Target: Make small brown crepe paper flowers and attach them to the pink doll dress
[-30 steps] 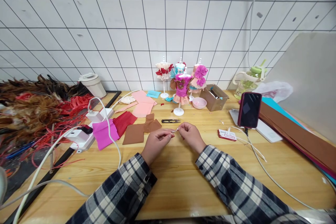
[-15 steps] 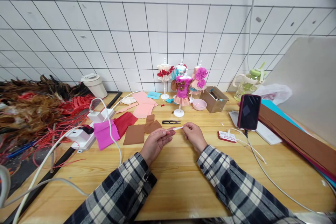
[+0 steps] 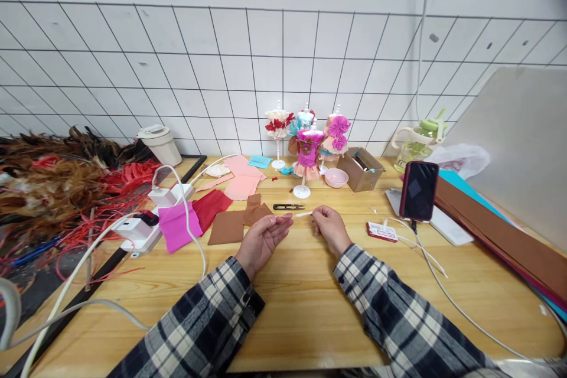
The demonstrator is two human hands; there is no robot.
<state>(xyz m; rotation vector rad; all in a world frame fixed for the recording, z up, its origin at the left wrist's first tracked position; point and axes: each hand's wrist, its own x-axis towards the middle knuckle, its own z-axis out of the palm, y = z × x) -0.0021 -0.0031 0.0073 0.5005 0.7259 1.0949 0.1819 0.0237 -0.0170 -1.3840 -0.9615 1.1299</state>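
My right hand pinches a small white strip that sticks out to the left, just below the black thread snips. My left hand rests beside it, palm turned up, fingers stretched toward the strip and holding nothing. Both sleeves are plaid. Brown paper pieces lie just left of my left hand on the wooden table.
Small dress-form dolls stand at the back with a pink bowl and a cardboard box. Pink and red paper, chargers with white cables and feathers fill the left. A phone and coloured sheets sit right.
My left hand has let go of the white strip and opened, palm up. My right hand keeps the strip and has shifted slightly right and up.
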